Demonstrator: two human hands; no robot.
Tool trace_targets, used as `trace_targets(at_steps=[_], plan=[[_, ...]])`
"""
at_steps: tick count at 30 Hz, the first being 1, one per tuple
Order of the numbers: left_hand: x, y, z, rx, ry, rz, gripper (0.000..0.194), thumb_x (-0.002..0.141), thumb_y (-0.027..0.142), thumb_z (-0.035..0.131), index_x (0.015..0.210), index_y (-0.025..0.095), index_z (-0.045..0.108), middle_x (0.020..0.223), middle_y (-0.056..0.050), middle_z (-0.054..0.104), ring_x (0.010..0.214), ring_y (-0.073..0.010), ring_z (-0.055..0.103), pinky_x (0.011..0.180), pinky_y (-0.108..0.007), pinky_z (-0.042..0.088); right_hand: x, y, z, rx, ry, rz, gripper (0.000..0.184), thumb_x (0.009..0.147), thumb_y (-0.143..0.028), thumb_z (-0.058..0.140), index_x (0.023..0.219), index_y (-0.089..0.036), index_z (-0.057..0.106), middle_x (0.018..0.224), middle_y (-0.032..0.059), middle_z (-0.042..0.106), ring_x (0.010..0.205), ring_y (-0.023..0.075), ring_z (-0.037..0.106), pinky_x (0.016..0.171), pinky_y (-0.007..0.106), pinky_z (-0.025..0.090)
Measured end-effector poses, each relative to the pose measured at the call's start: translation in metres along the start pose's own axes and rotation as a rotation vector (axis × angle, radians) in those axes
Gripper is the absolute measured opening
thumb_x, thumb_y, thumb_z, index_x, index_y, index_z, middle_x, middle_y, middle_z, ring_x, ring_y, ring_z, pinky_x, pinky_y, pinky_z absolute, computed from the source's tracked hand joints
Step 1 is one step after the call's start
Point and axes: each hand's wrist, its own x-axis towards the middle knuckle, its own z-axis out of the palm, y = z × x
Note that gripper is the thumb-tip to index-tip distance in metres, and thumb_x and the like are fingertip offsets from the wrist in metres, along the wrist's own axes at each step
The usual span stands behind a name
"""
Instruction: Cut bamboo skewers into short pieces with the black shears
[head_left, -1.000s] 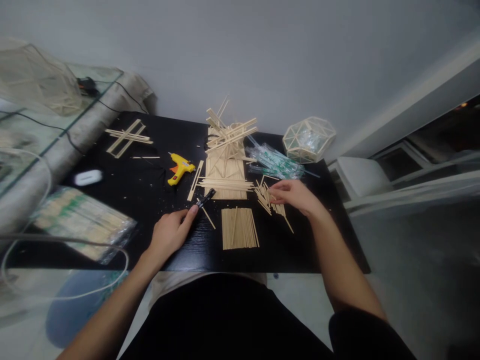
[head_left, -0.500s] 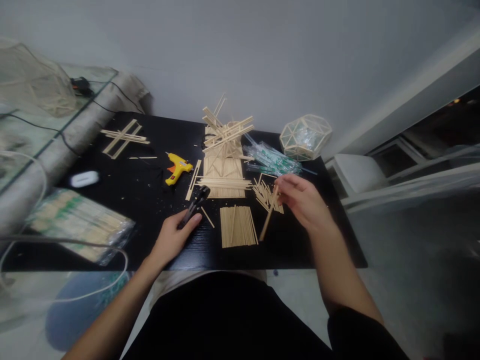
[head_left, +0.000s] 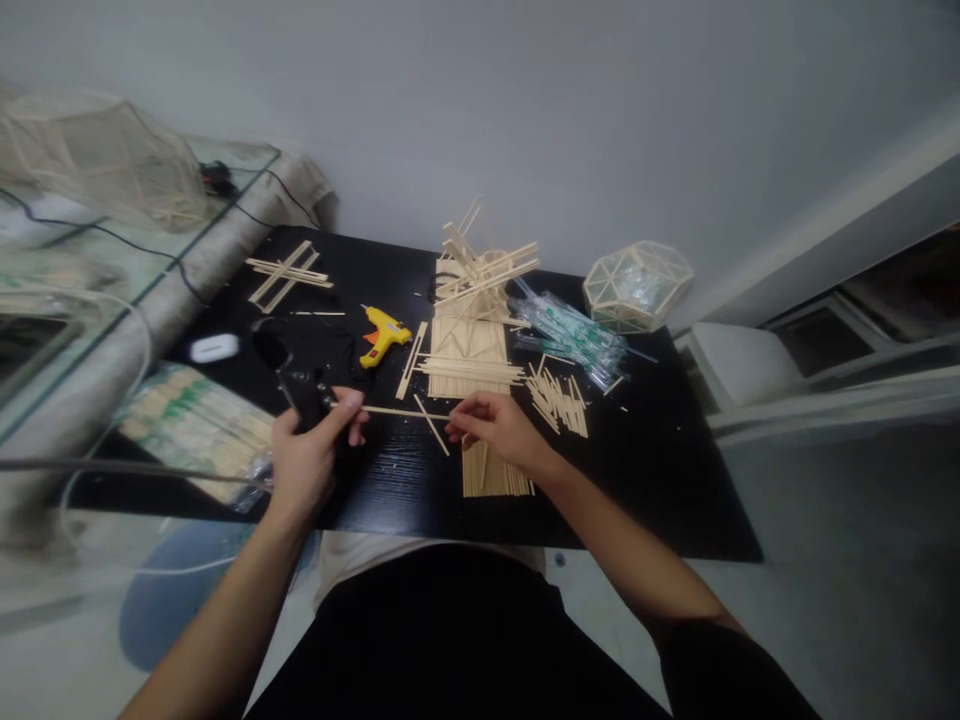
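Note:
My left hand is closed round a black cutting tool, raised above the black table. My right hand pinches the right end of a thin wooden stick. The stick lies level between both hands, and its left end reaches the tool at my left fingers. Below my right hand sits a flat row of short cut sticks. Another loose stick lies slanted on the table between my hands.
A yellow glue gun lies behind the hands. A stick structure stands on a stick mat at the back. Loose cut sticks, plastic packets and a stick polyhedron are to the right. A stick bag lies left.
My left hand lifted the black tool off the table and drew it left. My right hand carried one stick from the loose pile leftward and now holds it level against the tool.

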Motion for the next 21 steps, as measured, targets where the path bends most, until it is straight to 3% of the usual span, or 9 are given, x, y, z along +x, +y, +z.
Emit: trace_targets(at_steps=[3,6,9,11,17,21], plan=[[0.004,0.008,-0.006,0.033,0.008,0.046,0.025,0.072,0.036,0.089,0.078,0.017,0.073,0.066,0.001,0.066,0.048,-0.0085,0.052,0.05,-0.023,0.045,0.007,0.004,0.006,-0.195,-0.087,0.026,0.019,0.085,-0.032,0.08,0.085,-0.017,0.067,0.079,0.0038,0.076,0.068,0.0141,0.07,0.063,0.027,0.057],[0.007,0.016,-0.012,0.191,0.011,0.119,0.027,0.074,0.039,0.088,0.076,0.018,0.071,0.066,0.001,0.066,0.052,-0.0095,0.053,0.052,-0.024,0.043,0.015,0.005,0.015,-0.597,-0.08,-0.066,0.01,0.086,-0.019,0.078,0.086,-0.017,0.068,0.082,0.0035,0.073,0.072,0.0149,0.067,0.069,0.029,0.055],[0.01,0.021,-0.014,0.393,0.002,0.194,0.03,0.077,0.044,0.085,0.075,0.019,0.07,0.066,0.001,0.066,0.057,-0.0117,0.054,0.057,-0.026,0.043,0.021,0.007,0.028,-0.941,-0.017,-0.163,0.021,0.083,-0.012,0.08,0.098,-0.017,0.067,0.1,0.0076,0.072,0.085,0.0179,0.067,0.077,0.032,0.053],[0.011,0.023,-0.013,0.494,-0.022,0.225,0.032,0.077,0.048,0.084,0.075,0.019,0.07,0.067,0.001,0.066,0.061,-0.0139,0.056,0.06,-0.027,0.045,0.023,0.009,0.037,-1.077,0.0,-0.147,0.025,0.086,-0.006,0.074,0.107,-0.015,0.064,0.108,0.0117,0.071,0.092,0.0206,0.067,0.082,0.033,0.052],[0.015,0.02,-0.006,0.676,-0.135,0.309,0.036,0.08,0.054,0.078,0.078,0.019,0.072,0.071,0.001,0.069,0.068,-0.0166,0.061,0.066,-0.027,0.047,0.024,0.005,0.05,-1.234,-0.054,-0.047,0.031,0.092,0.001,0.053,0.12,-0.01,0.061,0.112,0.0185,0.072,0.1,0.027,0.069,0.09,0.038,0.051],[0.019,0.015,-0.004,0.731,-0.18,0.335,0.037,0.082,0.056,0.076,0.086,0.02,0.074,0.074,0.001,0.07,0.066,-0.0159,0.06,0.062,-0.027,0.045,0.023,0.002,0.049,-1.224,-0.057,-0.167,0.027,0.099,-0.008,0.054,0.125,-0.011,0.059,0.12,0.0179,0.066,0.112,0.0258,0.064,0.1,0.038,0.048]])
